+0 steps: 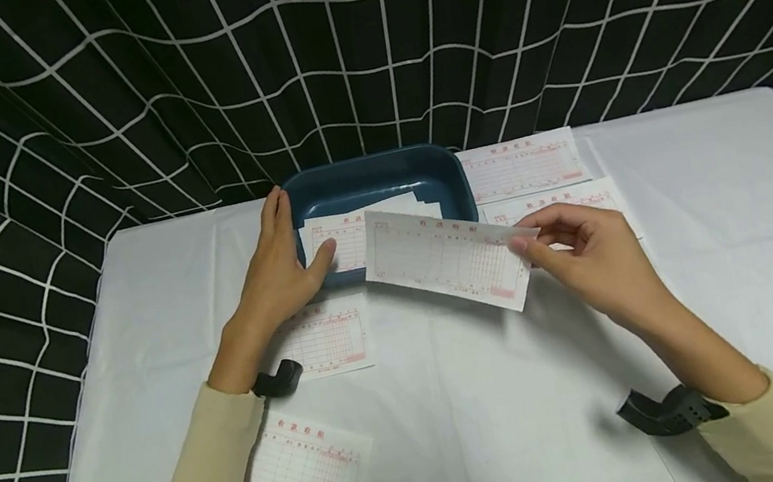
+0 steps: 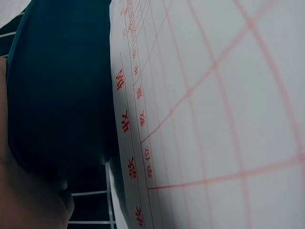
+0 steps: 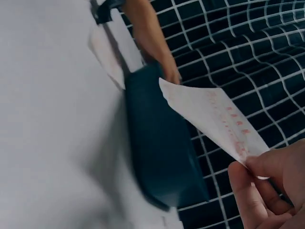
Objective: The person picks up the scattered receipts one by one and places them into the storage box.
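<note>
A dark blue plastic tray (image 1: 374, 165) stands at the back of the table with several receipt slips (image 1: 336, 236) inside. My left hand (image 1: 276, 263) holds its left wall, fingers along the outside and thumb over the rim. Between thumb and fingers, my right hand (image 1: 586, 251) pinches the right end of a white receipt slip (image 1: 446, 261) printed in red. This slip slants in the air over the tray's front rim. The right wrist view shows the pinched slip (image 3: 214, 112) beside the tray (image 3: 159, 143). Its printed face fills much of the left wrist view.
Two receipt slips (image 1: 522, 165) lie right of the tray, the nearer one partly behind my right hand. Another slip (image 1: 329, 338) lies by my left wrist, and one more (image 1: 309, 468) nearer the front. White cloth (image 1: 462, 431) covers the table; a black checked curtain (image 1: 355, 44) hangs behind.
</note>
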